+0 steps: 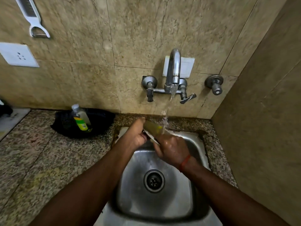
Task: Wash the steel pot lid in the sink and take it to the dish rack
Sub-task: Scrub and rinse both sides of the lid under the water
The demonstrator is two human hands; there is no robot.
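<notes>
The steel pot lid (153, 128) is held tilted, almost edge-on, over the back of the steel sink (200, 144), and its shiny face reflects the beige wall. Water from the tap (173, 70) runs onto its right end. My left hand (136, 134) grips the lid's left side with the fingers curled around the rim. My right hand (172, 149), wet, closes over the lid's lower right edge. A red thread circles my right wrist. Much of the lid is hidden behind both hands.
A soap bottle (80, 119) with a green label leans in a black pan (101, 121) on the granite counter (40, 152) left of the sink. The drain (154, 181) lies below my hands. A side wall (260, 128) stands close on the right. A white peeler (35, 22) and socket (17, 54) are on the back wall.
</notes>
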